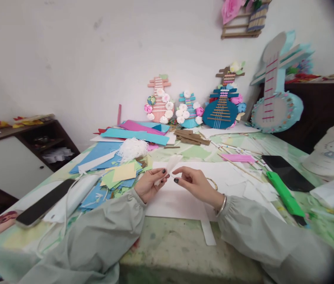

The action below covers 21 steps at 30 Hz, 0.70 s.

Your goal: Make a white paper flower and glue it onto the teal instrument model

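My left hand [151, 184] is closed on a small piece of thin white paper [174, 162], which stands up from between thumb and fingers. Just to its right, my right hand [195, 183] has thumb and index finger slightly apart, their tips close to the paper's lower edge. Nothing shows between those two fingertips. Beneath both hands lies a large white sheet [173, 207]. A white paper strip [207, 228] hangs over the sheet's front edge, and a gold-coloured ring [213, 182] shows behind my right wrist.
Coloured scraps [122, 173], white shreds [133, 149] and a phone [44, 203] lie left. A green cutter [285, 193], another phone [286, 172] and a cup [332, 148] are right. Decorated paper instruments [220, 112] stand against the wall. Brown strips [192, 138] lie before them.
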{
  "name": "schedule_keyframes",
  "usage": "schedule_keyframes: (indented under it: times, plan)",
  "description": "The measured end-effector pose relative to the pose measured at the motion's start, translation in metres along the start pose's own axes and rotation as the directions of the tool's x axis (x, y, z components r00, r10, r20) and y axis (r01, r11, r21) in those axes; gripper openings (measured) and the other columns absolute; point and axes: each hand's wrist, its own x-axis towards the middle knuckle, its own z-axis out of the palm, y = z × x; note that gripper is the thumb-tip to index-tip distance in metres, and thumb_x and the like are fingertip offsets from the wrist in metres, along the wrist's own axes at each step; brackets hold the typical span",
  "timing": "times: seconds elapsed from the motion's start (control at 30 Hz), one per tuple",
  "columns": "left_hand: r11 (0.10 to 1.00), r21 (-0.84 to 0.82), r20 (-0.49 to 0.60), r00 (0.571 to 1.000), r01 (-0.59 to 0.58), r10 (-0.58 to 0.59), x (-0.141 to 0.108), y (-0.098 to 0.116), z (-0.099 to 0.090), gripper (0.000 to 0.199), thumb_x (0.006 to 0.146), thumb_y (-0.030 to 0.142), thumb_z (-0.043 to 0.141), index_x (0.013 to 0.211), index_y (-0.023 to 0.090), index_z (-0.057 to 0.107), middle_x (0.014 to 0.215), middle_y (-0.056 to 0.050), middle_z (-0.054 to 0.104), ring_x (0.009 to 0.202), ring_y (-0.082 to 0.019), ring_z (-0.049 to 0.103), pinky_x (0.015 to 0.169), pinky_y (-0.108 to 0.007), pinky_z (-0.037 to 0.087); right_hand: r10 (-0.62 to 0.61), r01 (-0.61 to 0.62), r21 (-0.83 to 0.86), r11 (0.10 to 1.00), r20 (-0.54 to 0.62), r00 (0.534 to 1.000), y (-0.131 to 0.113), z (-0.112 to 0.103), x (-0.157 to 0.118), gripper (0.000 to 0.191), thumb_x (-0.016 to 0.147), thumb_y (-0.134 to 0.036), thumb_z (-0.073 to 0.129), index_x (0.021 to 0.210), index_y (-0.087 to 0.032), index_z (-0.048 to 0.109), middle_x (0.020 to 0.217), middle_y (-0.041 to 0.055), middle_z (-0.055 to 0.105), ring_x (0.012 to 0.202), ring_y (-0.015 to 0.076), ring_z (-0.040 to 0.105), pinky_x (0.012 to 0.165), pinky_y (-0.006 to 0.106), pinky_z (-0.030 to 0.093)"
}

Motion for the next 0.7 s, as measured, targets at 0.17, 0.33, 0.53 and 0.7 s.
schedule_keyframes:
  times: [0.17, 0.33, 0.53, 0.7]
  plan:
    - [0.996, 0.092, 0.052, 0.999, 0.004, -0.009, -0.001, -0.001, 0.001, 0.022, 0.054, 0.018, 0.084, 0.07, 0.01, 0.07, 0.058, -0.001, 0.06, 0.051, -0.004, 0.054, 0.049, -0.012, 0.046, 0.086, -0.096, 0.181, 0.979, 0.062, 0.994, 0.01, -0.011, 0.007, 0.023, 0.082, -0.036, 0.053, 0.075, -0.015, 0.057, 0.058, -0.0044, 0.046, 0.051, 0.0081, 0.041, 0.048, 0.02, 0.031]
    - [0.899, 0.423, 0.246, 0.969, -0.115, 0.008, -0.004, -0.006, 0.004, 0.018, 0.06, 0.025, 0.079, 0.067, 0.009, 0.073, 0.05, -0.006, 0.062, 0.045, -0.008, 0.052, 0.042, -0.016, 0.037, 0.07, -0.071, 0.001, 0.997, 0.156, 0.985, 0.014, -0.028, 0.012, 0.014, 0.075, -0.027, 0.059, 0.069, -0.014, 0.06, 0.059, -0.0033, 0.051, 0.055, 0.0091, 0.043, 0.052, 0.021, 0.032]
    - [0.737, 0.646, 0.317, 0.948, -0.201, -0.019, -0.006, -0.013, 0.009, 0.009, 0.058, 0.019, 0.077, 0.065, 0.013, 0.075, 0.051, -0.007, 0.067, 0.042, -0.012, 0.057, 0.044, -0.021, 0.044, 0.106, -0.032, -0.282, 0.959, 0.25, 0.962, 0.01, -0.035, 0.009, 0.016, 0.077, -0.026, 0.058, 0.065, -0.015, 0.062, 0.052, -0.0035, 0.053, 0.05, 0.0084, 0.041, 0.05, 0.021, 0.029]
    - [0.654, 0.715, 0.295, 0.955, -0.248, 0.04, -0.009, -0.023, 0.014, 0.008, 0.059, 0.018, 0.075, 0.066, 0.016, 0.075, 0.051, -0.006, 0.068, 0.042, -0.014, 0.058, 0.046, -0.023, 0.047, 0.194, -0.124, -0.332, 0.935, 0.186, 0.963, 0.0, -0.027, 0.005, 0.018, 0.074, -0.024, 0.058, 0.06, -0.016, 0.064, 0.054, -0.0013, 0.057, 0.052, 0.0098, 0.046, 0.05, 0.023, 0.03]
